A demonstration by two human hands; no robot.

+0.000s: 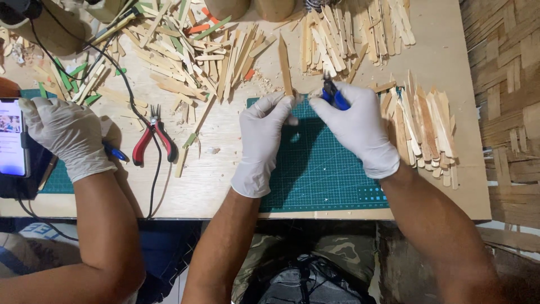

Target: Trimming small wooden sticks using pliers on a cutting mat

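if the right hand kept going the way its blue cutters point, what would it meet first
Most likely the pointed wooden stick held by the left hand: the right hand aims its blue-handled cutters up-left at the stick's lower end. Depth is hard to judge from above.

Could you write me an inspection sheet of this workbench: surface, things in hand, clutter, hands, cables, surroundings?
Surface: wooden table with a green cutting mat in front of the person.
Job's things: pointed wooden stick, held upright-ish by the left hand; blue-handled cutter in the right hand, at the stick's lower end.
Clutter: loose stick piles, cut sticks right of the mat, red pliers.
Hands: both gloved white; a co-worker's gloved hand rests at left beside a phone.
Cables: black cable runs across the table and over its edge.
Surroundings: woven wall at right.
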